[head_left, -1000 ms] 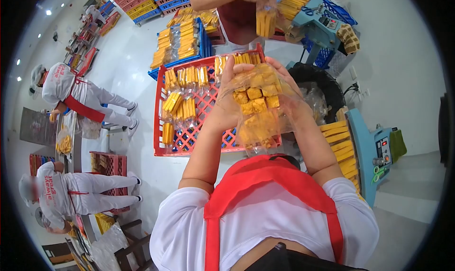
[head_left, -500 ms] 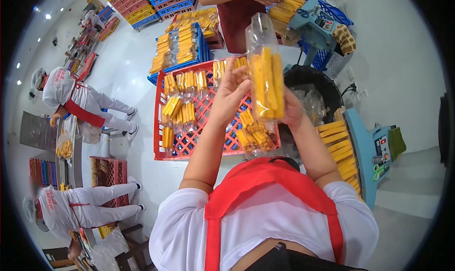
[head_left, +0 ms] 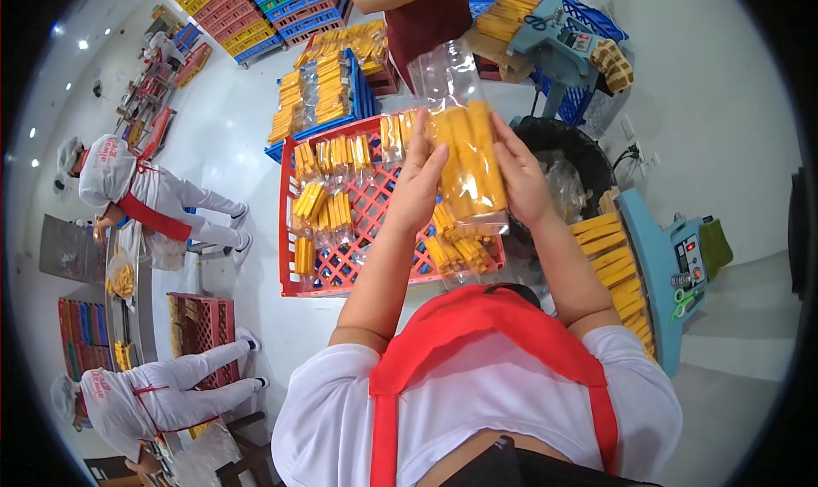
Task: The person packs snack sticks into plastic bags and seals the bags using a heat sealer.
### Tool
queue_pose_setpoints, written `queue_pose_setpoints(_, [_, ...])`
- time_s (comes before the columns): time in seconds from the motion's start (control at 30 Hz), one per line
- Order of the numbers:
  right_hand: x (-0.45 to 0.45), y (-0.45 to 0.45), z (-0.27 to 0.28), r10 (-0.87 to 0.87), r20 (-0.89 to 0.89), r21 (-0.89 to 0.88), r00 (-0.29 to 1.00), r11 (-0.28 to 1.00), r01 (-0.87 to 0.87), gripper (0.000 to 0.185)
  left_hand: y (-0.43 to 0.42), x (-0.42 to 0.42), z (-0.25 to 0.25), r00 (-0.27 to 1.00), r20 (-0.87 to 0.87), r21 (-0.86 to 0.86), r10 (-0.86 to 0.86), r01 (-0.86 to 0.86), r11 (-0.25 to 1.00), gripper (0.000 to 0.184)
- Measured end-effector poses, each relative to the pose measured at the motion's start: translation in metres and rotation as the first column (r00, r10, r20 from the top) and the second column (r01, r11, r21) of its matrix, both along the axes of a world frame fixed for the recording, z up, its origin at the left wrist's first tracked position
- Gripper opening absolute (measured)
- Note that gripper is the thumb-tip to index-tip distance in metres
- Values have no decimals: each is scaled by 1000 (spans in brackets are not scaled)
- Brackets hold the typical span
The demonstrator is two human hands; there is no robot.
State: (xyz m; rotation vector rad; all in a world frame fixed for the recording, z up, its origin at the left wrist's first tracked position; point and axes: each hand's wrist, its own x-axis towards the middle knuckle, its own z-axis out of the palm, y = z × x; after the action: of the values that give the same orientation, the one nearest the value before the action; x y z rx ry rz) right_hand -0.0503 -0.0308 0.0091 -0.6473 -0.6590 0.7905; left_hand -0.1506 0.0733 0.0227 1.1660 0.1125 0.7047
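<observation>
A clear plastic bag of yellow sticks (head_left: pixel 467 159) is held between my two hands above the red crate, its unfilled end pointing away from me. My left hand (head_left: pixel 419 184) grips the bag's left side, with the thumb in front and the fingers partly hidden. On the right side, my right hand (head_left: pixel 522 178) presses against the bag, its fingers along the edge. Below, the red plastic crate (head_left: pixel 286 219) contains several smaller-looking bagged bundles of yellow sticks (head_left: pixel 322 204), and more bundles (head_left: pixel 456 250) lie near its right corner.
Beyond the crate stands a blue crate (head_left: pixel 365 91) of bagged sticks. A black-lined bin (head_left: pixel 601 159) and a blue-grey machine (head_left: pixel 656 265) with loose sticks are at right. Across from me works a person in a maroon apron (head_left: pixel 426 27); two people (head_left: pixel 141 184) (head_left: pixel 158 393) stand left.
The bag has turned broader side toward me and dropped slightly. My left hand has come onto its left side, and my right hand has moved from behind it to its right edge.
</observation>
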Motion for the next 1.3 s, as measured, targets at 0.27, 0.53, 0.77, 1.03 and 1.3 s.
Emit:
queue_pose_setpoints(0.27, [65,18,17,172,821,-398,544,856,330,39,-17,25,-24,861,21,-807,-508,314,500,29])
queue_pose_setpoints(0.53, [86,20,-19,428,224,-775,876,623,-106,31,-27,43,-56,856,133,-918,-499,296,263,32])
queue_pose_setpoints(0.77, [88,15,-11,432,218,-800,875,593,-93,33,-27,46,-61,867,135,-913,-480,297,280,34])
queue_pose_setpoints(1.03, [73,21,5,-14,465,-518,885,806,285,35,-8,35,-42,838,195,-864,-510,393,316,38])
queue_pose_setpoints(1.3, [80,26,-5,232,317,-782,920,613,114,26,-21,33,-41,770,430,-881,-471,471,-35,44])
